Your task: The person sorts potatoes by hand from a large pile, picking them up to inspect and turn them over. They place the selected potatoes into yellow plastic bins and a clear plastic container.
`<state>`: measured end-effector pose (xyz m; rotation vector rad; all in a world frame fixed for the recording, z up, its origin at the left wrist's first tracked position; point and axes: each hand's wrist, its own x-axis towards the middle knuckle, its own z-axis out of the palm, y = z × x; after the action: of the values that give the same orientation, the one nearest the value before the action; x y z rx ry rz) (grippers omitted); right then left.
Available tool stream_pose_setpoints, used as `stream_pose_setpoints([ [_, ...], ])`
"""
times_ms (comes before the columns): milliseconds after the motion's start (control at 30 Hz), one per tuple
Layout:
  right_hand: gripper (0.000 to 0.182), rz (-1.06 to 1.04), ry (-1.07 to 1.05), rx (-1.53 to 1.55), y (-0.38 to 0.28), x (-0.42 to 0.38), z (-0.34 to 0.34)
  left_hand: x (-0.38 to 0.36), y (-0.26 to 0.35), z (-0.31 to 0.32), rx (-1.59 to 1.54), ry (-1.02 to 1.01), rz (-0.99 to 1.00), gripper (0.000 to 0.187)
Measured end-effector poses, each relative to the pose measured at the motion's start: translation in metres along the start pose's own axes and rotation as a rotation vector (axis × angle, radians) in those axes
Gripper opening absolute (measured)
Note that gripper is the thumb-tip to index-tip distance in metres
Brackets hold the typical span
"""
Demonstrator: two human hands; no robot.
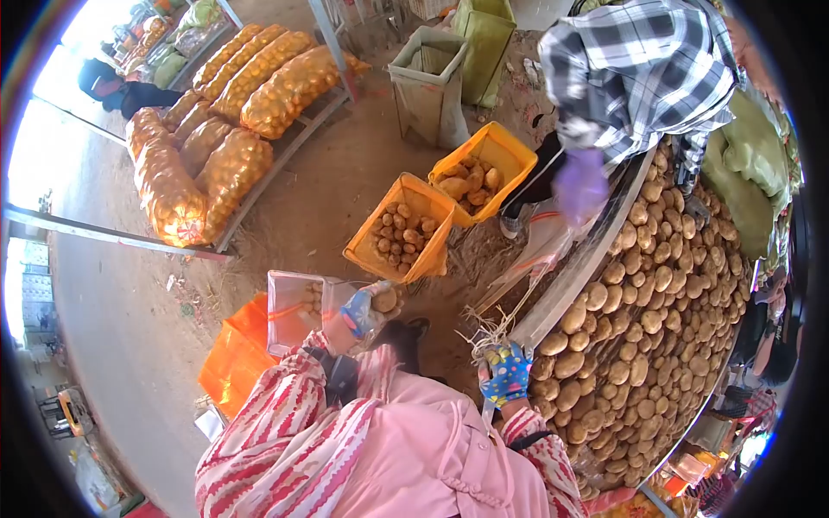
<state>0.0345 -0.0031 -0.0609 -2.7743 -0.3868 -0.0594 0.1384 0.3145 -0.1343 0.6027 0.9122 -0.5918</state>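
My left hand [356, 312], in a blue patterned glove, is closed around a round potato [384, 300]. It is beside the white-lined bin [294, 298], which has a few small potatoes inside. My right hand [508, 376], in a blue glove with coloured dots, is at the near end of the sorting table's rim [540, 324]. Its fingers are curled, and what they hold is hard to make out. Dry straw-like strands [490, 332] stick out just above that hand. To its right, a broad pile of potatoes [630, 345] covers the table.
A yellow bin [354, 252] holds small potatoes; another yellow bin [528, 161] behind it holds larger ones. A co-worker in a checked shirt [639, 78] leans over the far table end, with a blurred purple glove [580, 186]. Filled net sacks [298, 91] lie on a rack at left.
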Motion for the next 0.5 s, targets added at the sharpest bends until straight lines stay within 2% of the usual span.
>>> stream_pose_setpoints([
  [100,0.018,0.011,-0.006,0.018,0.000,0.000,0.001,0.006,0.002,-0.018,0.029,-0.065,-0.049,0.021],
  [133,0.018,-0.019,0.020,-0.023,0.001,0.001,0.001,0.004,0.013,-0.012,-0.084,-0.145,-0.159,0.026],
  [167,0.018,-0.014,0.018,-0.023,0.000,0.002,-0.001,-0.002,0.018,-0.001,-0.082,-0.144,-0.163,0.026],
  [233,0.018,-0.007,0.016,-0.009,-0.002,0.003,-0.004,-0.008,0.021,0.017,0.048,-0.089,0.028,0.034],
  [267,0.017,-0.011,0.025,-0.008,-0.001,0.002,-0.003,-0.003,0.023,0.017,-0.004,-0.204,0.043,0.041],
  [367,0.017,0.010,0.023,0.029,-0.001,0.002,0.000,-0.009,0.030,0.034,0.010,-0.157,0.108,0.043],
  [433,0.017,0.014,0.015,0.007,-0.002,0.004,-0.004,-0.005,0.032,0.032,-0.009,-0.202,0.082,0.047],
  [500,0.017,-0.010,0.024,-0.009,-0.003,0.005,-0.008,-0.001,0.034,0.034,-0.055,-0.237,0.053,0.043],
])
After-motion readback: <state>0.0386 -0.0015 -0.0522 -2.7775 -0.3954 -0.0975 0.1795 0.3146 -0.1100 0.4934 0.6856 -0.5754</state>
